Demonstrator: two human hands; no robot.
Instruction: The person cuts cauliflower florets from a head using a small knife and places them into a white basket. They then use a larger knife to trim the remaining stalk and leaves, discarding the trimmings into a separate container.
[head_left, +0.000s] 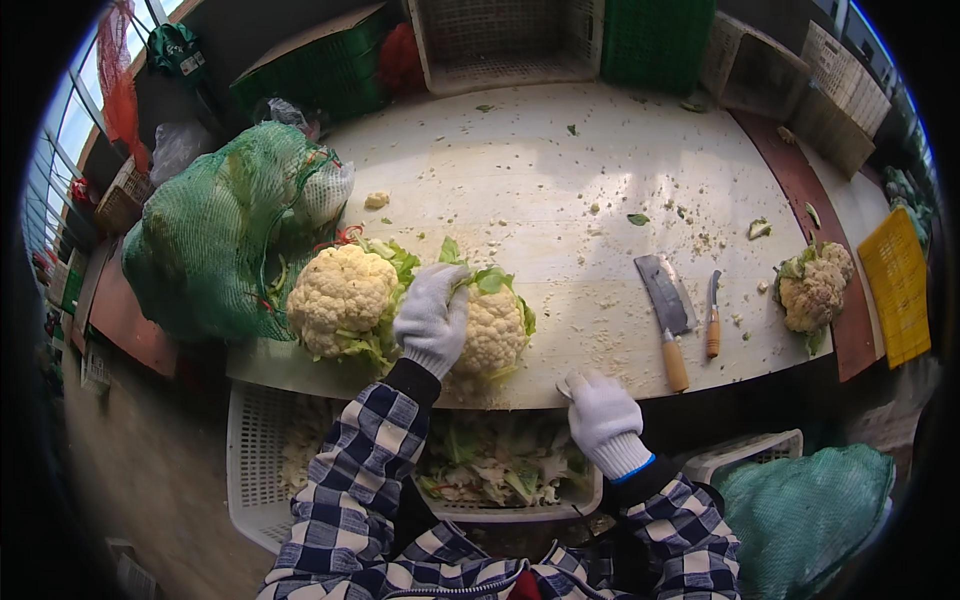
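My left hand (433, 319), in a white knit glove, grips the leafy side of a cauliflower (493, 330) standing on the white tabletop. Left of that hand sits a second cauliflower (343, 300), its creamy head facing up and green leaves behind it. My right hand (604, 412), also gloved, is closed at the table's front edge. A bit of shiny metal tool (563, 388) pokes out of its left side; the rest is hidden in the fist. Right of it lie a cleaver (666, 296) with a wooden handle and a small hooked knife (713, 319).
A green mesh sack (202, 225) bulges at the left. Below the table edge, a white crate (517, 514) holds leaf trimmings. A discoloured cauliflower (814, 289) lies far right, near a yellow crate (896, 289). Crumbs litter the tabletop (465, 187); another green sack (810, 510) is lower right.
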